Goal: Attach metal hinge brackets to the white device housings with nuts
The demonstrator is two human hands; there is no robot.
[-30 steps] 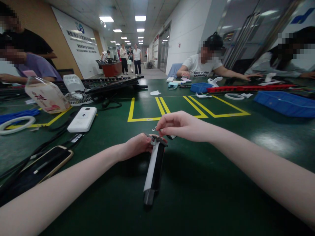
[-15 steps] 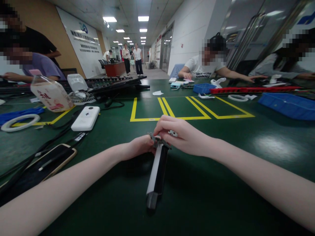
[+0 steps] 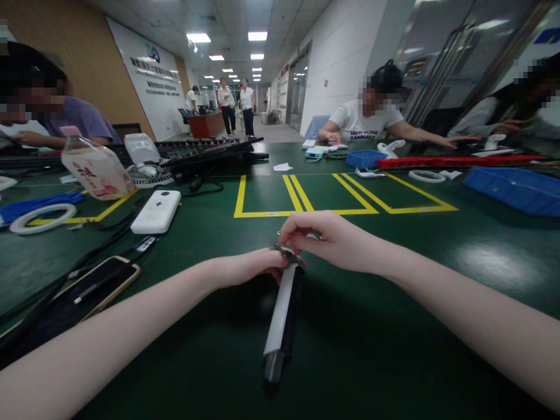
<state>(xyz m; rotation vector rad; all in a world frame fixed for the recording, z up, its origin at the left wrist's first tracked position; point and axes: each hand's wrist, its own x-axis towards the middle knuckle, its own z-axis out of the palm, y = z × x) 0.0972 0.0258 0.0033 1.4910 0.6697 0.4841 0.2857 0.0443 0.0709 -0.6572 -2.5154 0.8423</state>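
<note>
Head view: black-and-white bar [image 3: 280, 315] is gripped by the left hand [image 3: 256, 262]!
At its metal bracket [image 3: 289, 255], the right hand [image 3: 328, 238] is bunched; whether anything is pinched cannot be told.

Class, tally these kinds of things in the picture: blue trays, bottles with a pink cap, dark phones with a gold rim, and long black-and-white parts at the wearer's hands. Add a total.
Blue trays: 2
Pink-capped bottle: 1
Gold-rimmed dark phone: 1
Long black-and-white part: 1
Total: 5
</note>
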